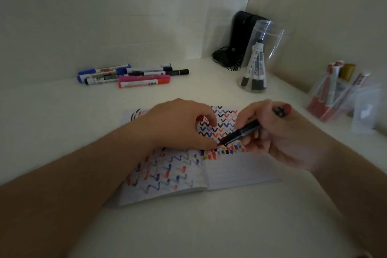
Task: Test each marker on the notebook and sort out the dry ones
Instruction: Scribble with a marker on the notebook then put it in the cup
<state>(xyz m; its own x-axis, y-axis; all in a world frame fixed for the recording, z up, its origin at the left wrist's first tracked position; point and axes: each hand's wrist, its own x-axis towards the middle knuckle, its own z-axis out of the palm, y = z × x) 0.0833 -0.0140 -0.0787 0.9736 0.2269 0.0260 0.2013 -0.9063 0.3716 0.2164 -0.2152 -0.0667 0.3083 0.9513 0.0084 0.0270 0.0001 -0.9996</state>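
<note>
A black marker (pixel 243 133) is gripped by the right hand (pixel 272 132), its tip pointed down at the open notebook (pixel 230 169) at frame centre. The page is pressed by the left hand (pixel 180 123), fingers loosely bent. Loose markers (pixel 134 74) are seen upper left.

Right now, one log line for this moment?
right hand: holds black marker, tip on notebook | left hand: rests on page | pile: untouched

Black device (pixel 240 35) with cord; wall (pixel 104 6)
</note>
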